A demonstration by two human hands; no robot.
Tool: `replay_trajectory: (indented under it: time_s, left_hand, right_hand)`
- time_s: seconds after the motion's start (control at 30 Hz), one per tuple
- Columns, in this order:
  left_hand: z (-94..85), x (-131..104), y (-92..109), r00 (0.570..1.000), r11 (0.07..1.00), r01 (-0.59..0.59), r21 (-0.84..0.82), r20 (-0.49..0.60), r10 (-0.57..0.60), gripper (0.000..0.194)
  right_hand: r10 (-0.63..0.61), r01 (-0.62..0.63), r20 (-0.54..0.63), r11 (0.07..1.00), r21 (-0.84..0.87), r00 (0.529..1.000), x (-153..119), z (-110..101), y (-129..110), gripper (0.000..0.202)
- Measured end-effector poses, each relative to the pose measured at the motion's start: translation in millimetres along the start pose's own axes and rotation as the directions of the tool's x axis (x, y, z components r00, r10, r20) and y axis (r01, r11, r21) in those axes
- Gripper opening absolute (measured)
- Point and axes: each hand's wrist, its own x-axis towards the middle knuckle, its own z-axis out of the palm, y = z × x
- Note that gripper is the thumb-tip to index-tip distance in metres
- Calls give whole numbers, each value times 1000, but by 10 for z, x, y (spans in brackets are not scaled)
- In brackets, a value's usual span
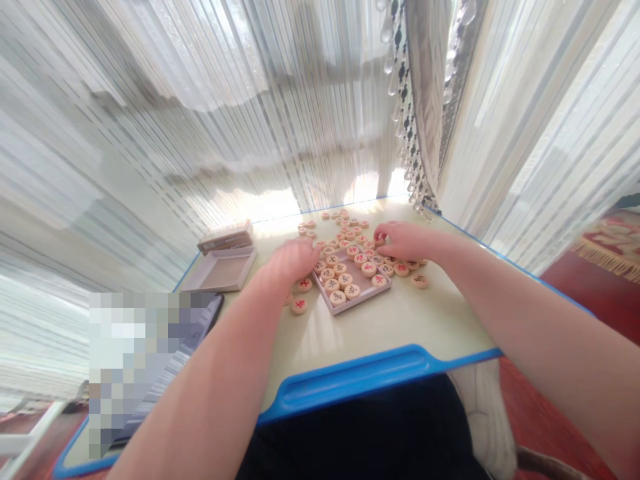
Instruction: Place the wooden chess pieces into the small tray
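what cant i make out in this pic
All in the head view:
Whether the left hand holds a round piece: the hand itself hides its fingertips.
Markings on the far pieces: too small, blurred.
Flat device: pixelation covers much of it.
Left forearm: cut off by the bottom edge.

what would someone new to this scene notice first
Probably the shallow tray mid-table, partly filled with round pieces marked in red and black, more lying around it. The left hand is at its left side, the right hand among pieces to its right. Behind, pale string curtains fill the upper view.
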Motion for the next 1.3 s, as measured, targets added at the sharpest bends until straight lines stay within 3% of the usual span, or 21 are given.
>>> replay_trajectory:
  time_s: [0.7,1.3]
  left_hand:
    - [-15,-16,11,1000,998,15,-63,0,-15,51]
    - [14,-3,-6,1000,995,30,-97,-2,-30,47]
  right_hand:
    - [5,-5,17,1000,11,1000,-12,-17,-1,33]
    - [39,-34,-87,998,53,995,14,15,-33,21]
